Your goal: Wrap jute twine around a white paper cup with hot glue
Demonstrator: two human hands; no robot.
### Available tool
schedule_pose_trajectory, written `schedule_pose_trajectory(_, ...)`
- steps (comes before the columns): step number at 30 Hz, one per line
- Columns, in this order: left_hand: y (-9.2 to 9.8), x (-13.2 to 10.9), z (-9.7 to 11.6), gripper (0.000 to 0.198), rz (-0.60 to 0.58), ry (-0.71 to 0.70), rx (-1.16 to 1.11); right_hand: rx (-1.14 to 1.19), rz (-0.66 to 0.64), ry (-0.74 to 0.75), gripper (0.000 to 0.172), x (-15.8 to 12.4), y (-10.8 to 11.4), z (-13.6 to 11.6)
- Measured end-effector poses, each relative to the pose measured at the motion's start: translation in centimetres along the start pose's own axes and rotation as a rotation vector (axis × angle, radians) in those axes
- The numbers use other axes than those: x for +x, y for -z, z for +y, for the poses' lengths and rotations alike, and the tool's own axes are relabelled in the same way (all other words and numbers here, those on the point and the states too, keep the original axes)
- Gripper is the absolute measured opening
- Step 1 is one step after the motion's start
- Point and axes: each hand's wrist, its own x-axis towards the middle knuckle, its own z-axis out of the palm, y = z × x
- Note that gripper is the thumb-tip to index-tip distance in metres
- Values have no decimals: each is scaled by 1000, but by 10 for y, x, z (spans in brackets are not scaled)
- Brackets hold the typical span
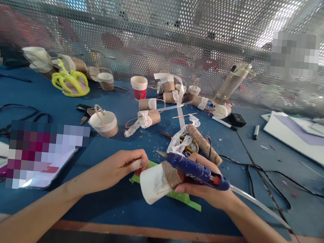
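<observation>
My right hand point(209, 193) is closed around a white paper cup point(153, 183) tipped on its side, with a band of brown twine point(172, 175) wound round it. A blue hot glue gun point(196, 170) lies across the same hand, its nozzle pointing left over the cup and a clear glue stick point(257, 203) coming out of its back. Left of the cup, my left hand point(126, 165) has its fingers curled and pinched together, with a pale strip around one finger. Whatever is between those fingertips is hidden. Green tape point(190, 203) lies on the table beneath the cup.
Ahead lie a twine roll point(204, 144), white lace point(177, 140) and several twine-wrapped cups point(149, 118). A handled cup point(104, 123) and phone point(60, 169) are at left. A black cable point(271, 174) and papers point(300, 138) are at right; perforated metal mesh point(159, 29) stands behind.
</observation>
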Motion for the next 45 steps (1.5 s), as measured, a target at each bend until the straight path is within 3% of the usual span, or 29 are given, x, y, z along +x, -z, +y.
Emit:
schedule_pose_trajectory(7, -11, 2, 9, 33, -75, -14, -144, 16, 94, 4, 23, 3, -3, -2)
schedule_pose_trajectory(12, -22, 3, 9, 19, -10, 60, -398, 37, 137, 10, 20, 5, -4, -2)
schedule_pose_trajectory(15, -27, 3, 9, 31, -19, 72, -443, 38, 159, 15, 22, 7, -5, -3)
schedule_pose_trajectory(21, -34, 4, 19, 50, -170, 77, -571, -9, 161, 53, 19, 8, -9, 0)
schedule_pose_trajectory(26, -29, 1, 12, 38, -66, 165, -746, -134, 207, 85, 21, 8, -4, 2)
schedule_pose_trajectory(30, -20, -1, 4, 38, -25, 61, -962, -364, 382, 144, 16, 9, 6, 4)
schedule_pose_trajectory(33, -15, -3, 9, 41, -119, -21, -1090, -555, 525, 149, 14, 10, 13, 4)
schedule_pose_trajectory(36, -14, -8, 16, 44, -221, -29, -1162, -616, 572, 125, 14, 11, 18, 3)
schedule_pose_trajectory(41, -20, -14, 16, 56, -387, -64, -1144, -349, 483, 13, 26, 15, 18, 3)
schedule_pose_trajectory(45, -25, -16, 15, 56, -521, -231, -1160, -170, 379, -87, 35, 18, 17, 9)
